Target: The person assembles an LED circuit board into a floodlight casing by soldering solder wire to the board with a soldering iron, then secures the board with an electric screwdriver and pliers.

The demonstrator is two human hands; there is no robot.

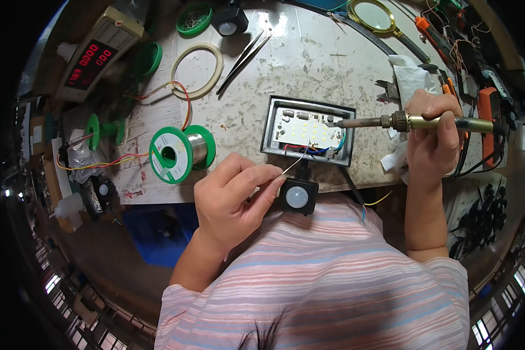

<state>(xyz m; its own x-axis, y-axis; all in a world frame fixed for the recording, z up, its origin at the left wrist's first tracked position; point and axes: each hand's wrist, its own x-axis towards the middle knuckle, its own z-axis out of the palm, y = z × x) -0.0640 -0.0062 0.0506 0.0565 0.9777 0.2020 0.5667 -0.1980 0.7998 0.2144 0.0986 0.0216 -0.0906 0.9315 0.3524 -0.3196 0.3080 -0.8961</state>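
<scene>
My right hand [436, 131] is closed around the handle of a soldering iron [364, 122]. Its tip reaches over the right part of a white circuit board [300, 129] with rows of small yellow LEDs. The board lies inside a black rectangular lamp housing [266, 125], with red, blue and green wires along its edge. Between the pinched fingers of my left hand [236, 189] is a thin silvery strand that looks like solder wire [293, 167], pointing at the board's lower edge. A black motion sensor with a white dome [297, 197] hangs below the housing, near my left fingertips.
Left of the housing stands a green-ended solder spool [172, 154]. Beyond it are a tape roll [220, 70], tweezers [242, 64] and a power supply [99, 55] with red digits. A magnifier [394, 29] lies at the back. A blue bin [157, 233] sits below the table edge.
</scene>
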